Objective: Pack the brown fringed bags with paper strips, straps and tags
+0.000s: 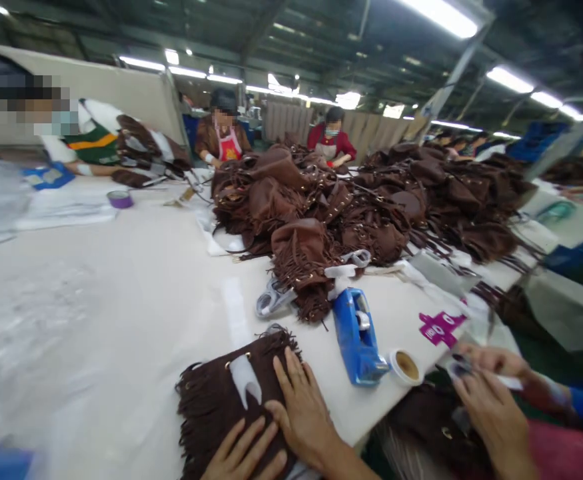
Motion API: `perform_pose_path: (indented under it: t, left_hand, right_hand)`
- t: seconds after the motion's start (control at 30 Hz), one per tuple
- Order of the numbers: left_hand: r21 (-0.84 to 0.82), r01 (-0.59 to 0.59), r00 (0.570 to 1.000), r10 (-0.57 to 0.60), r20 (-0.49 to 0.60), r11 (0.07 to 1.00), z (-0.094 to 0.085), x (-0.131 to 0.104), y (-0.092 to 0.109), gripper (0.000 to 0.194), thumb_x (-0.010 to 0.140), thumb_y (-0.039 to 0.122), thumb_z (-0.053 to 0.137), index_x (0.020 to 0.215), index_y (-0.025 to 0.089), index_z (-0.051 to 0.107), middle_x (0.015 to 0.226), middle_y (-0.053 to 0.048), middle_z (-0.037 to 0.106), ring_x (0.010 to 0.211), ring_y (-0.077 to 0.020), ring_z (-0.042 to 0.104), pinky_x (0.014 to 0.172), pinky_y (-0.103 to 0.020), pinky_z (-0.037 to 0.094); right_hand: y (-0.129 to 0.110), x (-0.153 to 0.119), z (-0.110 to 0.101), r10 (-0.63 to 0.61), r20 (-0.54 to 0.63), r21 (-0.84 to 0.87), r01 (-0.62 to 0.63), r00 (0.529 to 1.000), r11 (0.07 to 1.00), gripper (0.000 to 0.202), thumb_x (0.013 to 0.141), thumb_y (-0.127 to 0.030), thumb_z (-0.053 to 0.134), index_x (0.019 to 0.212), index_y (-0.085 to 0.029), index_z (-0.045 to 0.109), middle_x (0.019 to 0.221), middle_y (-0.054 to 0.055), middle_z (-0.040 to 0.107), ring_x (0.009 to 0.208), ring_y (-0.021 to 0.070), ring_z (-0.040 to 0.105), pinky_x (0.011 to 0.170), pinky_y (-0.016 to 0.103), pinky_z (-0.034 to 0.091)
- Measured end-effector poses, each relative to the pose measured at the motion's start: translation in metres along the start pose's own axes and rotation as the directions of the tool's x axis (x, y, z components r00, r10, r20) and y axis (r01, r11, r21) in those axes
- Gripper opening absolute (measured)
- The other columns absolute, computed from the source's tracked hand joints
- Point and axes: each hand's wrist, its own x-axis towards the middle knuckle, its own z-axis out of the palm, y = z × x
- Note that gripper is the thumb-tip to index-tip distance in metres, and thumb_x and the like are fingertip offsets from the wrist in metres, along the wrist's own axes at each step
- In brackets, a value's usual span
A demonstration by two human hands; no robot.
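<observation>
A dark brown fringed bag (pixel 211 393) lies flat on the white table in front of me. A white strip (pixel 245 380) is tucked at its gold eyelets. My left hand (pixel 246 453) rests flat on the lower part of the bag with fingers spread. On the bag's right side lies my right hand (pixel 304 413), palm down, fingers stretched out and pointing away from me. Neither hand is closed round anything. Right of the bag stand a blue tape dispenser (pixel 356 340) and a small round tub (pixel 405 368).
A large heap of brown fringed bags (pixel 281 180) covers the table's middle. Grey-handled scissors (pixel 274 298) lie beside it. Purple tags (pixel 441 328) are at the right. A co-worker's hands (pixel 496 400) work close by with another bag. Clear plastic (pixel 26 333) lies at left.
</observation>
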Motion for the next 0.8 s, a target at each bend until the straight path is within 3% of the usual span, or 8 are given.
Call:
perform_pose_path:
  t: [0.1,0.27,0.33,0.43,0.53,0.63,0.7,0.8]
  left_hand:
    - [-0.047,0.100,0.991,-0.095,0.097,0.994,-0.019,-0.003,-0.001,0.039,0.097,0.035,0.051,0.136,0.041,0.050,0.140,0.004,0.058,0.128,-0.0173,0.051,0.116,-0.039,0.031]
    - [-0.087,0.193,0.975,-0.182,0.128,0.977,-0.021,-0.007,0.007,0.043,0.098,0.033,0.050,0.140,0.040,0.045,0.145,0.005,0.053,0.133,-0.0175,0.046,0.113,-0.039,0.035]
    - [-0.087,0.203,0.973,-0.191,0.128,0.975,-0.022,-0.008,0.009,0.044,0.098,0.033,0.051,0.141,0.039,0.044,0.146,0.004,0.052,0.132,-0.0179,0.047,0.111,-0.039,0.036]
    - [-0.104,0.209,0.974,-0.198,0.108,0.972,-0.029,-0.007,0.010,0.042,0.096,0.035,0.055,0.137,0.038,0.048,0.144,0.002,0.053,0.128,-0.0178,0.050,0.109,-0.039,0.038]
    - [-0.162,0.234,0.971,-0.221,0.092,0.959,-0.038,-0.005,0.010,0.033,0.095,0.038,0.055,0.128,0.035,0.055,0.136,0.001,0.059,0.127,-0.0192,0.050,0.110,-0.040,0.035]
    - [-0.237,0.257,0.965,-0.236,0.112,0.937,-0.043,-0.003,0.011,0.017,0.094,0.036,0.056,0.105,0.026,0.065,0.102,0.000,0.070,0.114,-0.0201,0.056,0.116,-0.045,0.027]
    - [-0.277,0.264,0.962,-0.233,0.140,0.924,-0.043,-0.002,0.012,0.016,0.094,0.037,0.058,0.096,0.023,0.065,0.093,0.000,0.069,0.108,-0.0202,0.058,0.118,-0.048,0.023]
    - [-0.259,0.337,0.941,-0.314,0.126,0.905,-0.042,-0.006,0.020,0.016,0.093,0.037,0.059,0.099,0.024,0.066,0.104,-0.001,0.069,0.117,-0.0209,0.054,0.119,-0.049,0.021]
  right_hand:
    - [0.003,0.017,0.002,-0.066,-0.069,-0.037,0.063,0.995,0.997,0.066,0.100,-0.032,0.042,0.157,-0.023,0.012,0.162,0.008,0.019,0.148,0.0279,0.020,0.118,0.055,0.027]
    - [0.016,0.044,0.027,-0.218,-0.031,-0.045,0.217,0.975,0.975,0.062,0.099,-0.021,0.033,0.157,-0.021,0.011,0.162,0.008,0.017,0.148,0.0266,0.019,0.115,0.053,0.033]
    - [0.019,0.042,0.031,-0.228,-0.033,-0.094,0.224,0.973,0.970,0.063,0.098,-0.020,0.034,0.157,-0.021,0.013,0.162,0.010,0.019,0.147,0.0278,0.023,0.112,0.054,0.037]
    - [0.016,0.027,0.026,-0.248,-0.166,-0.177,0.219,0.954,0.960,0.064,0.098,-0.025,0.039,0.157,-0.020,0.015,0.158,0.013,0.028,0.145,0.0311,0.029,0.110,0.057,0.038]
    - [-0.001,0.008,0.016,-0.419,-0.249,-0.186,0.382,0.873,0.905,0.065,0.098,-0.026,0.045,0.156,-0.017,0.020,0.154,0.013,0.037,0.142,0.0289,0.035,0.109,0.049,0.042]
    - [-0.024,0.001,0.015,-0.626,-0.110,-0.105,0.617,0.772,0.780,0.061,0.097,-0.020,0.045,0.155,-0.019,0.026,0.153,0.008,0.041,0.140,0.0241,0.039,0.107,0.039,0.046]
    - [-0.033,0.003,0.019,-0.607,-0.002,-0.052,0.606,0.795,0.794,0.056,0.099,-0.021,0.041,0.154,-0.020,0.028,0.153,0.008,0.040,0.140,0.0243,0.040,0.108,0.041,0.045]
    - [-0.034,0.007,0.027,-0.472,0.100,-0.018,0.476,0.876,0.880,0.053,0.102,-0.024,0.034,0.154,-0.022,0.027,0.156,0.007,0.035,0.141,0.0251,0.038,0.109,0.044,0.044]
